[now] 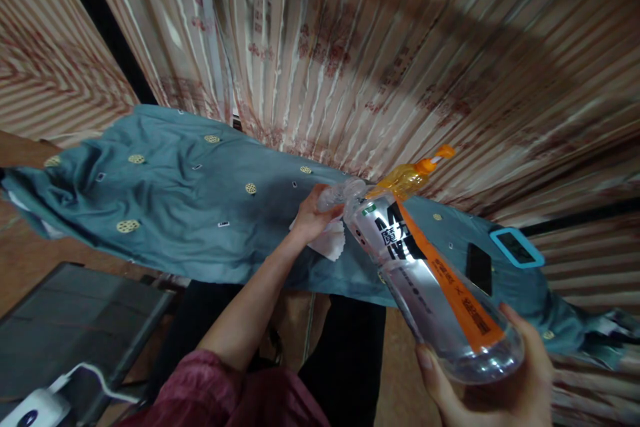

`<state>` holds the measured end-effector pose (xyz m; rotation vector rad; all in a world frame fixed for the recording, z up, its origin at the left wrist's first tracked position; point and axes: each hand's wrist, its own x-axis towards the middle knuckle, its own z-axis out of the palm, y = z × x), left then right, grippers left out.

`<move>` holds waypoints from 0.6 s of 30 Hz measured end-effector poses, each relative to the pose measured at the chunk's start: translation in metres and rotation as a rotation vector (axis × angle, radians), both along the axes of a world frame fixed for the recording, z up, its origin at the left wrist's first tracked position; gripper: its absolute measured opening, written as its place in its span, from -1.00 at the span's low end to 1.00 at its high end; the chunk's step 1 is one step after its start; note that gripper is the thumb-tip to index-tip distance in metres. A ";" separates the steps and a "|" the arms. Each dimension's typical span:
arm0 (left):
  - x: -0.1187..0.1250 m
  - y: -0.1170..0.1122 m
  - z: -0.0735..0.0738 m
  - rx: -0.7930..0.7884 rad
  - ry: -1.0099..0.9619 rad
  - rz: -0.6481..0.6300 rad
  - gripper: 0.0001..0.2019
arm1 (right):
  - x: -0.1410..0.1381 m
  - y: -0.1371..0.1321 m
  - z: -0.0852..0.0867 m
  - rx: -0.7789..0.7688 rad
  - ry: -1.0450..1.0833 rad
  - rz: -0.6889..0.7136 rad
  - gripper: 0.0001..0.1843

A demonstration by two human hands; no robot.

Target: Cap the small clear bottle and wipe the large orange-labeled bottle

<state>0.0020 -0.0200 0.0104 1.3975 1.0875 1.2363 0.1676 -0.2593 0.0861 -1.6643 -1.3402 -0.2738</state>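
My right hand (pixel 500 380) grips the base of a clear plastic bottle (pixel 425 273) with an orange and black label, tilted so its neck points at my left hand. My left hand (pixel 313 217) is closed around a white tissue (pixel 331 240) right at the bottle's mouth, pressed over the blue-green cloth (pixel 190 207) that covers the table. An orange-capped bottle of yellow liquid (pixel 413 177) stands just behind the clear bottle's neck.
A black phone (pixel 479 268) and a phone in a blue case (pixel 517 248) lie on the cloth to the right. Pleated striped curtains (pixel 350 47) hang behind the table. A dark flat surface (pixel 75 320) with a white cable sits at lower left.
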 end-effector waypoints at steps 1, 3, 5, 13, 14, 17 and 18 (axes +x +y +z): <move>0.000 0.000 0.000 -0.005 0.000 0.004 -0.60 | 0.000 0.000 0.001 -0.003 0.004 -0.004 0.18; 0.000 0.000 0.001 -0.013 -0.001 0.008 -0.59 | -0.001 0.000 0.001 -0.010 0.005 -0.007 0.19; 0.000 -0.001 0.001 -0.015 -0.001 0.008 -0.59 | 0.000 -0.001 0.001 -0.007 0.003 -0.003 0.19; 0.001 0.000 -0.002 -0.002 -0.021 0.013 -0.61 | -0.002 0.000 -0.001 0.009 0.038 -0.014 0.16; 0.001 0.000 -0.002 -0.004 -0.015 0.013 -0.59 | -0.002 0.000 -0.001 0.011 0.040 -0.013 0.16; 0.001 0.000 -0.002 -0.011 -0.006 0.013 -0.56 | -0.003 0.000 0.001 0.007 0.027 -0.002 0.17; 0.001 0.000 -0.001 -0.012 -0.007 0.010 -0.56 | -0.003 0.000 0.002 0.006 0.017 0.002 0.18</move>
